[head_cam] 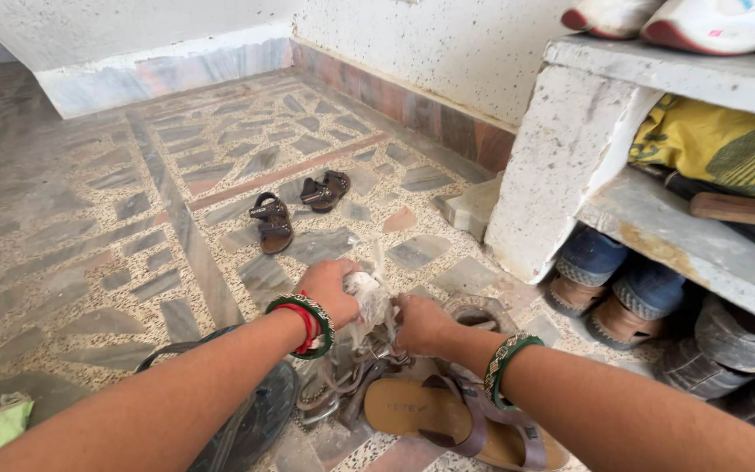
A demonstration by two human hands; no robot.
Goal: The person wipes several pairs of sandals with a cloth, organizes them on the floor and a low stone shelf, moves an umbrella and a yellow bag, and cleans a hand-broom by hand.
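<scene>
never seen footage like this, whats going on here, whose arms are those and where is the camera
There is one picture, taken by a camera worn on a person's head and looking down, so the two bare arms coming in from the bottom are that person's own. No machine is involved.

The left hand and the right hand meet over a pale crumpled cloth; the left hand grips it and the right hand touches its lower end. Both wrists wear bangles.

Below the hands, on the stone-chip floor, lie a tan sandal, a dark sandal and some tangled straps. Farther off sits a small pair of brown sandals. On the right stands a stone shelf with shoes under it and on top, and a yellow cloth inside.
</scene>
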